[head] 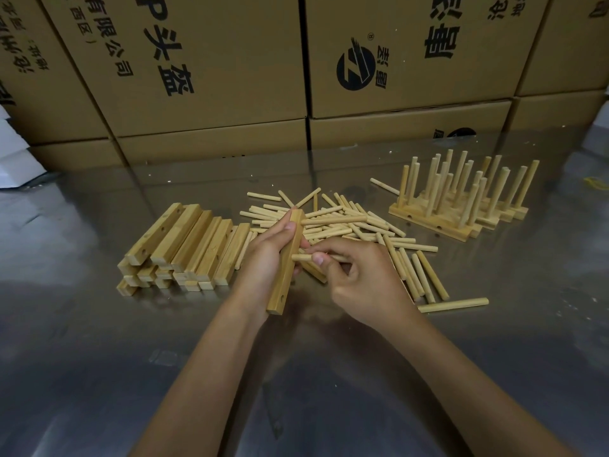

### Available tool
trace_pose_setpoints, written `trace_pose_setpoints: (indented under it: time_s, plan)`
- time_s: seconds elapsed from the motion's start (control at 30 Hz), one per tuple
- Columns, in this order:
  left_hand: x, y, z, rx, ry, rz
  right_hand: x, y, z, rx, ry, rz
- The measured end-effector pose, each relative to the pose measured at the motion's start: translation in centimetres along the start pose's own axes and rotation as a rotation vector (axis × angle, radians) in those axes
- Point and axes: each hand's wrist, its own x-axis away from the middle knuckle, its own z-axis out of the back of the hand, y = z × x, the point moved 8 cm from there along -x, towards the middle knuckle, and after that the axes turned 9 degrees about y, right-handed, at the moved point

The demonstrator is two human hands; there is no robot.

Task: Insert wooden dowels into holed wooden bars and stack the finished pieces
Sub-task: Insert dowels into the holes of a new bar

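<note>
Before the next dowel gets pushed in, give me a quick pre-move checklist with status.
1. Bar held firm in left hand: ok.
2. Upper dowel already sticking out of the bar near its far end: ok.
3. Next dowel pinched by right hand: ok.
4. Its tip lined up with a hole: cannot tell, fingers hide it.
5. Loose dowels within reach: ok.
6. Finished pieces standing clear of the hands: ok.

From six o'clock the bare metal surface lies open under my arms. At nine o'clock stacked holed bars block the way; at twelve the loose dowels sprawl; at two o'clock finished pieces bristle upright. Cardboard boxes wall off the far edge beyond.
</note>
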Motion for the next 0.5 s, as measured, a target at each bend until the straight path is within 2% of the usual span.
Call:
trace_pose_setpoints:
  time_s: [0.13,0.2,0.27,0.33,0.4,0.5]
  plan:
    - [-0.3,0.3,0.5,-0.013,0.014,-0.010,-0.5,0.8,0.1,-0.188,-0.079,-0.164]
    - [-0.6,0.1,0.9,-0.003,0.029,0.014,-1.0,1.7,1.1,-0.200,-0.044,-0.227]
    - [-0.9,-0.2,1.5,0.076,0.036,0.054,-1.5,2.6,2.8,-0.059,0.071,-0.202]
    - [-1.2,-0.5,2.0,0.172,0.049,0.094,-1.8,3.5,3.9,0.209,0.126,-0.168]
    - [-1.5,-0.6,2.4,0.235,0.062,0.114,-1.7,4.1,3.6,0.395,0.078,-0.123]
    - [-1.6,-0.6,2.5,0.274,0.066,0.120,-1.0,3.9,1.3,0.470,-0.064,-0.026]
